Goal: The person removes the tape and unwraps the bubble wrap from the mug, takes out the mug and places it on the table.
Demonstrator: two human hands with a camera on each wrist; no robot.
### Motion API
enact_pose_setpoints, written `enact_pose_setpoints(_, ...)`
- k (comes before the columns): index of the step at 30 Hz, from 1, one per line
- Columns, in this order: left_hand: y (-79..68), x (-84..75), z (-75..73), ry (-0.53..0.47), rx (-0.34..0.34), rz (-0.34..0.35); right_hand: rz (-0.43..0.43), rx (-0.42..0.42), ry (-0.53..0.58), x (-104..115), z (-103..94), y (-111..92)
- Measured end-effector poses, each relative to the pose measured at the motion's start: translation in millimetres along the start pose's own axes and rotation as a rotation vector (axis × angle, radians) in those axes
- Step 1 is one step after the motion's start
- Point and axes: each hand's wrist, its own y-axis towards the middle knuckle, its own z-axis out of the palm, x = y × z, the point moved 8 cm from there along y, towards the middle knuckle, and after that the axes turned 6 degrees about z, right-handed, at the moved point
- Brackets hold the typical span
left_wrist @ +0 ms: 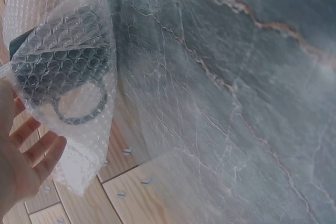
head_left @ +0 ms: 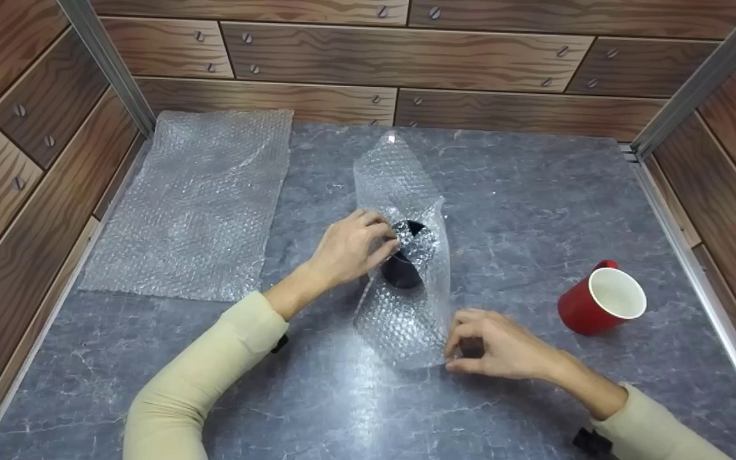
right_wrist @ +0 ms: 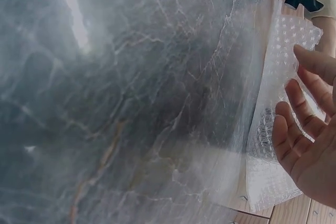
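A dark mug (head_left: 401,273) lies on a sheet of bubble wrap (head_left: 400,329) at the middle of the table, partly covered by a fold of it. Its ring handle (left_wrist: 79,120) shows through the bubbles in the left wrist view. My left hand (head_left: 356,246) pinches the folded wrap at the mug's left side, though the exact contact is hidden. At the sheet's near right corner is my right hand (head_left: 496,345), fingers loosely bent. The right wrist view shows thumb and fingers (right_wrist: 302,111) apart, with nothing gripped between them.
A red mug (head_left: 588,310), white inside, is on the right of the table (head_left: 534,211). Another bubble wrap sheet (head_left: 195,204) lies flat at the back left. Wood-patterned walls (head_left: 406,57) enclose the back and sides, with metal rails (head_left: 706,287) along the edges.
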Motion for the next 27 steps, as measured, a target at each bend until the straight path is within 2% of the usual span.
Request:
enact_pose_setpoints(5, -0.4, -1.1, -1.1, -0.001, -0.018, 0.005, -0.034, -0.031, 0.03, 4.4, -7.8, 0.8)
enact_pose_setpoints(12, 0.3, -1.6, -0.7, -0.002, -0.004, 0.003, -0.016, -0.105, 0.079, 4.2, -25.4, 6.4)
enact_pose_setpoints(20, 0.1, -2.4, -1.2, 0.006, -0.003, 0.009, 0.033, -0.262, 0.064, -1.3, -44.3, 17.3)
enact_pose_setpoints(27, -0.9, -1.8, -1.8, -0.013, -0.006, 0.0, 0.028, -0.406, 0.032, -1.3, -60.7, 29.3)
